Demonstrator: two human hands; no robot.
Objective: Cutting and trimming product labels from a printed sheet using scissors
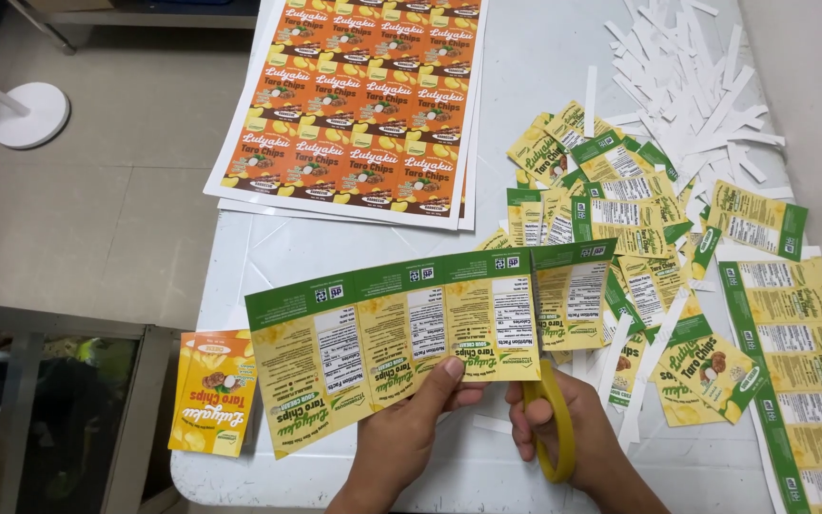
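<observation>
Scissor blades (537, 324) behind label strip (401, 333)

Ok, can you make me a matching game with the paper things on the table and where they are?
Things:
1. strip of yellow-green labels
2. scissors
3. orange label sheets
4. white paper scraps

Places:
A. far right corner of the table
B. in the right hand
C. held by the left hand
D. far end of the table, overhanging its left edge

Pairs: 1-C, 2-B, 3-D, 4-A
</observation>
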